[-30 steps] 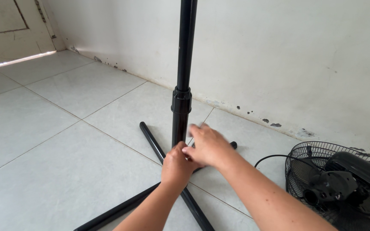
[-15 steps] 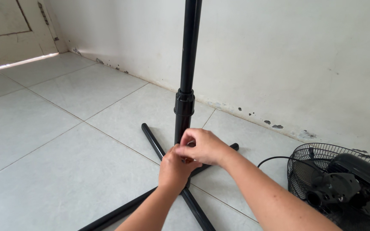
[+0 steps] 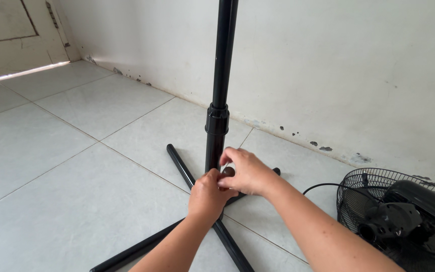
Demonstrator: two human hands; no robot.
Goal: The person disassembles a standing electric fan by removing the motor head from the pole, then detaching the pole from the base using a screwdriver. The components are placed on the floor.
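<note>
A black stand pole (image 3: 221, 70) rises upright from a cross base of black tubes (image 3: 177, 162) lying on the tiled floor. A black collar (image 3: 217, 120) rings the pole partway up. My left hand (image 3: 206, 195) is closed around the foot of the pole where it meets the cross base. My right hand (image 3: 248, 172) is just to its right, fingers curled, pinching a small dark round knob (image 3: 227, 172) beside the pole's foot. The two hands touch. The joint itself is hidden behind them.
A black fan head with a wire grille (image 3: 401, 216) lies on the floor at the right, its cable (image 3: 319, 187) curving toward the stand. A stained white wall (image 3: 338, 65) runs behind. A pale door (image 3: 6, 30) stands at the far left.
My right hand's fingers have shifted on the knob at the pole's foot, lifting and then dropping back. My left hand has stayed on the foot of the pole.
</note>
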